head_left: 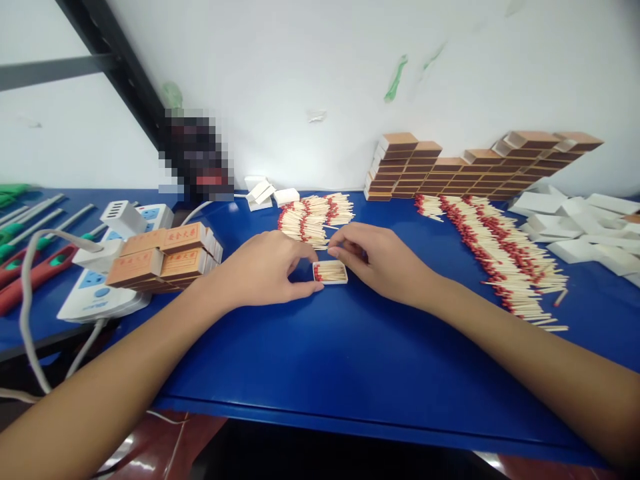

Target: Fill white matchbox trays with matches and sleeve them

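A small white matchbox tray (339, 283) lies on the blue table with several red-headed matches (331, 271) inside. Around its left end, my left hand (265, 268) holds the tray between thumb and index finger. Just above the tray's right end is my right hand (377, 260), its thumb and fingers brought together in a pinch. Whatever sits between those fingertips is hidden. Beyond both hands, a loose pile of matches (305, 220) lies with red heads mostly to the left.
Filled-out stacks of brown matchboxes (450, 170) line the wall. Long rows of matches (493, 257) and white trays (585, 227) lie at right. Orange matchboxes (163, 257) stand at left beside a power strip (100, 297) with cables. More white trays (263, 192) sit behind.
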Demonstrator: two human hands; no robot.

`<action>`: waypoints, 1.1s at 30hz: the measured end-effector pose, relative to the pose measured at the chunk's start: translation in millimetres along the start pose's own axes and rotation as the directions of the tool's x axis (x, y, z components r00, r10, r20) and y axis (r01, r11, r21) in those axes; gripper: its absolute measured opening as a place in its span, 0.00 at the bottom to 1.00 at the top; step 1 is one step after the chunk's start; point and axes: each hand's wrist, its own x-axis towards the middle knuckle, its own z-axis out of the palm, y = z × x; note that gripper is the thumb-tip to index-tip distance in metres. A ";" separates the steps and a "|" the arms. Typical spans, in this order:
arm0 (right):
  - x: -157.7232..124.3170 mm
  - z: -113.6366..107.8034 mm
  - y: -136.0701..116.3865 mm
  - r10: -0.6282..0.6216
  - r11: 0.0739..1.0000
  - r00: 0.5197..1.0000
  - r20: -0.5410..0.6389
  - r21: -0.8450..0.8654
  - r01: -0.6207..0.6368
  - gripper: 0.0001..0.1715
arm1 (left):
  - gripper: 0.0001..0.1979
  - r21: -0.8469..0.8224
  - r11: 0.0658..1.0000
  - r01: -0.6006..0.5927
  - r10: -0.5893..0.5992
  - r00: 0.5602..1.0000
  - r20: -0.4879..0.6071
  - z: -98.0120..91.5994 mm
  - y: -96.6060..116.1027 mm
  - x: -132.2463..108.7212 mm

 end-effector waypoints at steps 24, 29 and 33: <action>20.3 17.9 13.1 0.114 0.989 0.993 0.010 -0.091 -0.113 0.04 | 0.16 -0.080 0.996 -0.027 0.031 0.998 0.052 -3.1 -2.7 0.0; 13.2 0.4 13.0 0.108 0.983 0.992 0.069 -0.154 -0.096 0.05 | 0.16 -0.077 0.997 -0.010 0.012 0.999 0.034 -2.3 -5.0 0.2; 2.7 -17.5 4.4 0.061 0.982 0.994 0.090 -0.185 -0.043 0.05 | 0.17 0.014 1.000 0.017 -0.017 1.000 -0.015 -1.1 -5.9 0.9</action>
